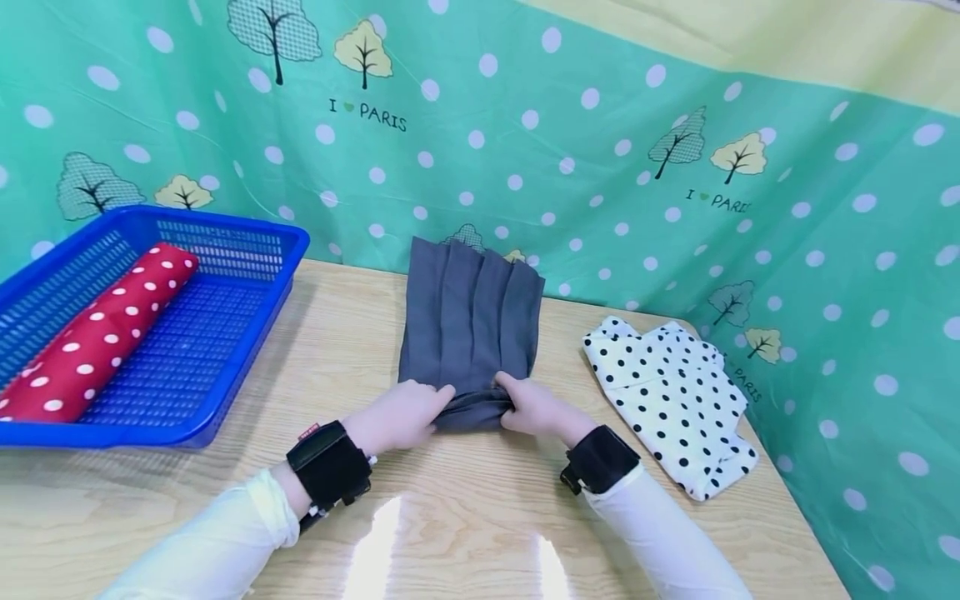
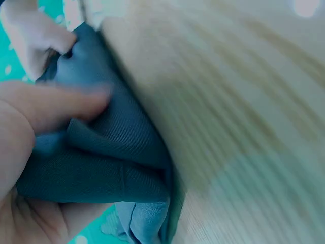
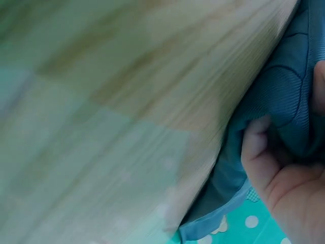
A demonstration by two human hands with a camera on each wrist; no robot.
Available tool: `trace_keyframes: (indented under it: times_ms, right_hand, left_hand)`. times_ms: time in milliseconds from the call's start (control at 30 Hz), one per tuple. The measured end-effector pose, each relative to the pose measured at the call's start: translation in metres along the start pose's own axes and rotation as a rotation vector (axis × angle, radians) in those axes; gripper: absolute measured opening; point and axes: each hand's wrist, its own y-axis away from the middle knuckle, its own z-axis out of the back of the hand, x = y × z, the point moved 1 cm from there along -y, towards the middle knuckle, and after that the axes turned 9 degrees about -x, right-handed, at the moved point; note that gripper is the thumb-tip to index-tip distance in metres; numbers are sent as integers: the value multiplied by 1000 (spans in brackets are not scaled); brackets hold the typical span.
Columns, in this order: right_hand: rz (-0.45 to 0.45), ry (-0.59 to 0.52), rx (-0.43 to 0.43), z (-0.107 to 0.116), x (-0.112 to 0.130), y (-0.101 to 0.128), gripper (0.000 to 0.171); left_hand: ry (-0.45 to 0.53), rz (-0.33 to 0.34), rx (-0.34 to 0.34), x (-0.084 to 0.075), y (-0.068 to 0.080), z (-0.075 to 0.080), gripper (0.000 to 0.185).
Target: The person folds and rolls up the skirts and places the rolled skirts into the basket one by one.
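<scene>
Wooden table [image 1: 465, 517] bears a soft, light grey cloth [image 1: 471, 317]; your left hand [image 1: 397, 417] and right hand [image 1: 534, 408] pinch its near rolled edge. Likely floppy: grip both corners.

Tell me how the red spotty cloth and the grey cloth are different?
The red spotty cloth has white dots; the grey cloth is plain. The red one lies fully rolled in the blue basket, untouched; the grey one lies on the table, mostly flat, its near end gripped by the left hand and right hand. Both are fabric.
</scene>
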Motion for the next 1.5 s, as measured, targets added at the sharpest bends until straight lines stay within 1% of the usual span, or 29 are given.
trace_keyframes:
  times_ms: [67, 100, 200, 300, 367, 433, 533, 567, 667, 733, 767, 800, 900, 967, 1033, 1133, 1200, 1267, 1333, 1400, 1433, 1500]
  right_hand:
    - [-15, -34, 9, 1, -2, 0, 37]
    - [-21, -58, 15, 2, -3, 1, 40]
    - [-61, -153, 38, 7, -7, 5, 48]
    - [-80, -208, 37, 12, -10, 11, 46]
    - [-62, -199, 18, 14, -10, 15, 44]
    - [-26, -176, -14, 15, -8, 17, 45]
    - [0, -142, -59, 16, -5, 19, 53]
    - [14, -119, -74, 16, -3, 19, 53]
    - [31, -73, -119, 14, 0, 19, 43]
    - [-3, -63, -135, 13, 0, 18, 32]
    - [-34, -74, -134, 12, -1, 17, 26]
    - [-88, -102, -126, 12, -2, 16, 24]
    - [-241, -146, -86, 10, -6, 12, 24]
    - [-289, -133, -63, 9, -6, 9, 24]
    - [-312, -102, -51, 9, -4, 7, 25]
    - [-322, -43, -60, 8, 0, 6, 23]
    - [-319, 9, -98, 7, 2, 7, 21]
    - [-290, 96, -166, 7, 5, 9, 21]
    - [-222, 216, -246, 7, 8, 12, 28]
    - [-118, 351, -314, 7, 12, 15, 33]
    - [-55, 414, -337, 7, 15, 15, 33]
    - [69, 514, -352, 6, 20, 17, 29]
  left_hand:
    - [21, 12, -16, 4, -1, 0, 19]
    - [36, 24, -10, 6, -2, 1, 15]
    - [108, 85, 53, 14, -6, 2, 8]
    - [148, 137, 106, 22, -10, 1, 3]
    - [149, 153, 117, 26, -13, -1, 5]
    - [139, 162, 119, 29, -15, -4, 4]
    - [132, 178, 125, 31, -18, -8, 7]
    - [131, 186, 133, 31, -20, -8, 8]
    - [137, 208, 145, 31, -22, -9, 13]
    - [146, 214, 147, 31, -23, -9, 16]
    - [155, 219, 147, 31, -23, -9, 18]
    - [160, 220, 145, 30, -23, -9, 20]
    - [170, 226, 135, 30, -24, -10, 26]
    - [173, 247, 123, 30, -24, -10, 28]
    - [152, 259, 108, 29, -24, -10, 26]
    - [81, 268, 81, 26, -25, -8, 17]
    - [4, 240, 36, 23, -26, -7, 14]
    - [-80, 192, -35, 20, -28, -6, 20]
    - [-158, 121, -114, 17, -29, -5, 29]
    - [-224, 52, -161, 14, -29, -6, 28]
    - [-242, 27, -171, 13, -30, -6, 25]
    - [-257, -5, -163, 10, -31, -7, 18]
